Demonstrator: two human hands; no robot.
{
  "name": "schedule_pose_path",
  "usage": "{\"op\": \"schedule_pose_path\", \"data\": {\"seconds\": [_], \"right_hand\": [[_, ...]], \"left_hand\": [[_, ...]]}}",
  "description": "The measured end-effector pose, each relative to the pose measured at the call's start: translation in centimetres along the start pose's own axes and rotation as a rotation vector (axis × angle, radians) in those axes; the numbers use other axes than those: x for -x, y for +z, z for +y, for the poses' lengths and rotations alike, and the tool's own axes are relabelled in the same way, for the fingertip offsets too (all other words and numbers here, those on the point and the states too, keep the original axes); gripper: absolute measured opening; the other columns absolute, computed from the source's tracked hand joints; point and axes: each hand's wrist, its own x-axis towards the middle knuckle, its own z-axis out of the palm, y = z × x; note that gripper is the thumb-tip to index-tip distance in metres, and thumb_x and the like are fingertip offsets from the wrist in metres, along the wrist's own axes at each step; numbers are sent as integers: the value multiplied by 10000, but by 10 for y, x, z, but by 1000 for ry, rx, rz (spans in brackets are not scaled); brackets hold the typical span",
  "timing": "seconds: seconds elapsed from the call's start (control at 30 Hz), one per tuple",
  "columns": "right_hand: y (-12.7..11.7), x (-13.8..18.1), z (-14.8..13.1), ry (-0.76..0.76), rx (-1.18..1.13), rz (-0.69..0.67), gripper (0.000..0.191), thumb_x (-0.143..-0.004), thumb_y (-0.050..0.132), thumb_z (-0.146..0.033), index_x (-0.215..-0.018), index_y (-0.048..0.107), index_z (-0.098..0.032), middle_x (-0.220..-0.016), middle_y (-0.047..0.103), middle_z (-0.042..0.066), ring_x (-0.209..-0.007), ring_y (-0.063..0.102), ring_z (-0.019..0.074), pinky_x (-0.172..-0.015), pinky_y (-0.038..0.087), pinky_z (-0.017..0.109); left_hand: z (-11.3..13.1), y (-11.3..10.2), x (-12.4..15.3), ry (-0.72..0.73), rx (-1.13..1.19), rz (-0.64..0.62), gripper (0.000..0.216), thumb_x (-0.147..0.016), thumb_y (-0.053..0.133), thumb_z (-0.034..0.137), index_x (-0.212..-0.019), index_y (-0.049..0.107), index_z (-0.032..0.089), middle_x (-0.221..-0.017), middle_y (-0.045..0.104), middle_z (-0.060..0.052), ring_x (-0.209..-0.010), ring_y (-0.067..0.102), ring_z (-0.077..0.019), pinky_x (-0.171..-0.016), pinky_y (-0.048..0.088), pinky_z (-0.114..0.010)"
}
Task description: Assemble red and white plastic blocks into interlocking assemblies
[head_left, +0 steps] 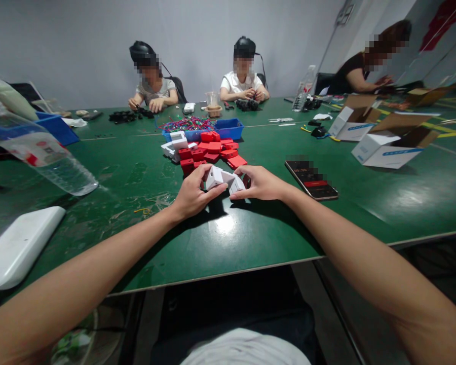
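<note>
Between both hands, just above the green table, is a white U-shaped plastic piece. My left hand grips its left end, thumb along the near side. The right end is pinched by my right hand, with thumb and fingers bent around it. Right behind the hands lies a heap of red plastic blocks. Beside that heap, to the left, are several similar white pieces. A blue tray with thin coloured wires stands behind the blocks.
A phone lies right of my hands. Open white boxes stand farther right. On the left are a large plastic bottle and a white device. Three people sit across the table, hands over dark parts. The table's front edge is close to me.
</note>
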Motion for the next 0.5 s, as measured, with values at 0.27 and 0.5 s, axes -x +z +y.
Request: {"op": "schedule_pose_path", "data": {"seconds": [0.27, 0.5], "right_hand": [[5, -1, 3, 24, -239, -25, 509, -651, 854, -451, -978, 597, -157, -788, 626, 1, -701, 569, 144, -622, 426, 265], [11, -3, 6, -16, -623, -28, 568, -666, 861, -356, -1072, 493, -210, -901, 614, -5, -752, 588, 135, -650, 461, 271]], "left_hand": [[-16, 0, 0, 144, -66, 29, 727, -833, 657, 607, -1379, 463, 167, -1229, 630, -118, -1056, 632, -232, -935, 514, -357], [-20, 1, 1, 224, -133, 48, 659, -851, 652, 580, -1334, 470, 171, -1157, 654, -109, -1039, 651, -229, -931, 529, -365]]}}
